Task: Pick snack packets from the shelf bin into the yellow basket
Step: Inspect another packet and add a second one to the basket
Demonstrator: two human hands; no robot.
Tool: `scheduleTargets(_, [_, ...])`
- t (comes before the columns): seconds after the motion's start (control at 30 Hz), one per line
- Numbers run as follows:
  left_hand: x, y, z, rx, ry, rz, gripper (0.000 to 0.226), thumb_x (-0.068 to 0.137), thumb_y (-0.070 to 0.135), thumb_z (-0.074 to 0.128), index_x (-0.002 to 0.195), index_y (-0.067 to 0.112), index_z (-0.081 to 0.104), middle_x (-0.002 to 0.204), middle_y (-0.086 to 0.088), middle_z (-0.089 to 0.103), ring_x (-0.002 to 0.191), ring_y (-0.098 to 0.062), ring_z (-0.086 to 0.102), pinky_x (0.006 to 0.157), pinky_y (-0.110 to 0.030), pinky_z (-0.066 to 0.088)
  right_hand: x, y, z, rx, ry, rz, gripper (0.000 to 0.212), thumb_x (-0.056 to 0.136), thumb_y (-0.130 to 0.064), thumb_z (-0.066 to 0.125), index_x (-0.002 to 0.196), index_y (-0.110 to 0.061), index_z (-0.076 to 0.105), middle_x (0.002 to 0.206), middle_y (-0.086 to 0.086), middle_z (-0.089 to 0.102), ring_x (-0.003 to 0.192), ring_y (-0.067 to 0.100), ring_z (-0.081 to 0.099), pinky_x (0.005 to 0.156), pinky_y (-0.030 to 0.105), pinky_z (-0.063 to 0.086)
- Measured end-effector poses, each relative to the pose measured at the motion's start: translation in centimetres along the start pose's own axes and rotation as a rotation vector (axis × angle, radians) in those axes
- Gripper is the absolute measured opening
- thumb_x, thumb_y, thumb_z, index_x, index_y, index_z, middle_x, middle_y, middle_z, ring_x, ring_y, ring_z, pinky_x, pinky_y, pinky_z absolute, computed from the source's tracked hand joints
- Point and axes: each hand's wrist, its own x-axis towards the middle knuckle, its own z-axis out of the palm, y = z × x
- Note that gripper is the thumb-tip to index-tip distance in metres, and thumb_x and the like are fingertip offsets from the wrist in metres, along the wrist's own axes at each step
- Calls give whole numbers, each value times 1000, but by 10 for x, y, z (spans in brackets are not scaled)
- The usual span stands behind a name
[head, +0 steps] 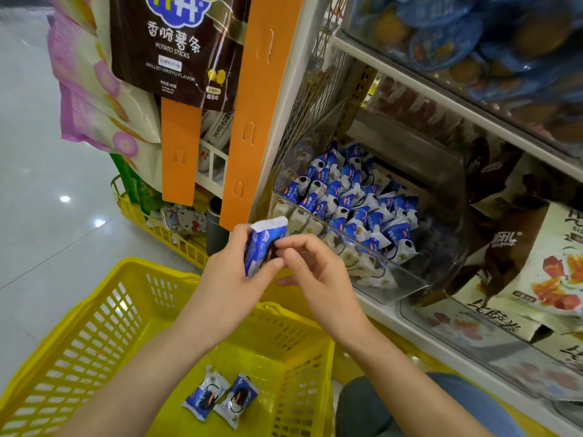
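Transfer step. Left hand (233, 274) grips packet (266, 244) above basket (135, 263); right hand (318, 274) pinches packet's edge. Two more packets (220, 397) on basket floor. Bin (407, 272) up-right of basket, well stocked. Next: lower, release into basket, likely reach bin again.

Potato sticks bag (176, 42) hangs top left by orange strip (252, 121); Hello Kitty pack (183, 217) below; blue tubs (441, 42) upper shelf.

left hand (230, 279): grip wrapped round packet (263, 239) | right hand (312, 272): fingertips (293, 242) pinch its edge | forearms converge
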Motion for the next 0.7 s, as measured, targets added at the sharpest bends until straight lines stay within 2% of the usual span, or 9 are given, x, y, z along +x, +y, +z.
scheduleTargets(0.07, [6,2,-1,-120,17,-53,20,86,18,62,101,23,52,95,3,66,88,-13,64,78,-36,54,2,-8,-8,-62,7,-47,19,94,-9,50,100,-25,59,94,-9,65,85,8,65,70,23,54])
scheduleTargets(0.27, [21,9,-3,-404,4,-106,19,87,16,60,98,32,59,93,16,71,84,5,64,65,-8,48,57,-40,-64,-403,272,-76,12,95,-20,50,103,-28,54,100,-5,61,92,11,60,79,21,49])
scheduleTargets(0.37, [29,12,1,-465,9,-105,15,86,14,60,97,25,60,89,12,71,78,6,64,62,-7,47,104,-38,-99,-723,384,17,24,96,-22,47,117,-14,55,111,1,61,94,7,55,74,17,40])
scheduleTargets(0.43, [34,14,3,-496,2,-103,17,86,14,61,101,22,60,94,10,69,79,6,65,64,-8,47,133,-28,-121,-927,388,166,32,99,-24,42,125,-8,51,119,10,59,104,18,56,76,22,35])
scheduleTargets(0.5, [38,15,5,-504,-4,-102,20,86,17,61,105,22,59,98,11,69,83,5,65,67,-10,49,152,-14,-139,-990,381,267,33,99,-23,40,124,-3,49,121,17,56,107,28,54,73,21,33])
scheduleTargets(0.57, [42,16,5,-518,2,-102,18,86,19,61,104,23,59,97,12,69,84,6,65,68,-11,49,162,1,-157,-983,418,343,34,98,-22,41,121,1,50,116,19,55,95,30,55,62,16,34])
scheduleTargets(0.6, [43,17,4,-547,2,-100,19,86,17,61,104,22,59,97,12,68,83,6,65,67,-10,49,166,9,-165,-981,434,393,36,97,-22,43,123,3,49,117,18,55,95,31,55,64,16,42])
scheduleTargets(0.63, [44,18,4,-574,-2,-95,19,87,15,60,105,21,59,97,11,68,83,6,64,65,-8,48,168,17,-173,-984,444,439,38,96,-22,46,125,2,48,123,19,54,102,34,54,77,20,45])
scheduleTargets(0.7, [47,18,3,-594,-10,-88,20,87,14,60,107,19,58,98,10,68,85,7,64,65,-7,47,169,31,-186,-960,444,505,43,94,-25,52,129,0,46,132,21,49,117,36,49,95,37,40])
